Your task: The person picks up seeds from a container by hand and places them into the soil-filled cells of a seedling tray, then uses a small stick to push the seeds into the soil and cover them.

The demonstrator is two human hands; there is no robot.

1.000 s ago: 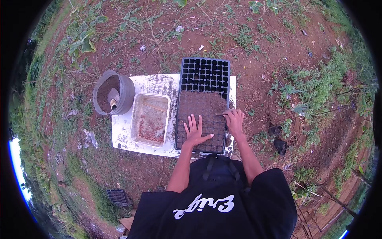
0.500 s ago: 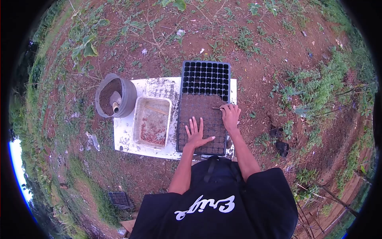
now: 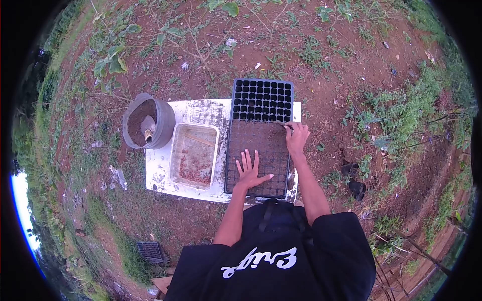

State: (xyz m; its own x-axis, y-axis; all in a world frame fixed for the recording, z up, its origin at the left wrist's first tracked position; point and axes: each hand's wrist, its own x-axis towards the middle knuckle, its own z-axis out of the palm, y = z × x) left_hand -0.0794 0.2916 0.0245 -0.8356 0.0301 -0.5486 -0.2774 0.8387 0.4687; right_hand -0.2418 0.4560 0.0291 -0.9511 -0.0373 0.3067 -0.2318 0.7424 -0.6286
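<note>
A black seedling tray (image 3: 235, 100) lies lengthwise before me. Its far cells are unfilled, while brown soil (image 3: 253, 135) fills the nearer ones. My left hand (image 3: 248, 175) rests flat on the soil-covered part with its fingers spread. At the tray's right edge, by the border between soil and bare cells, my right hand (image 3: 297, 136) pinches a thin stick (image 3: 282, 123). The stick's tip points left over the cells; its other end is hidden in the fingers.
The tray stands on a white, dirt-stained board (image 3: 206, 107). Left of it sit a shallow pale basin (image 3: 217, 150) with reddish bits and a strip inside, and a grey bucket (image 3: 165, 125) holding soil and a scoop (image 3: 147, 125). Another dark tray (image 3: 150, 252) lies on the ground, lower left.
My right hand has moved away from me along the tray's right edge, carrying the stick up to the soil's far border. My left hand stays flat in place.
</note>
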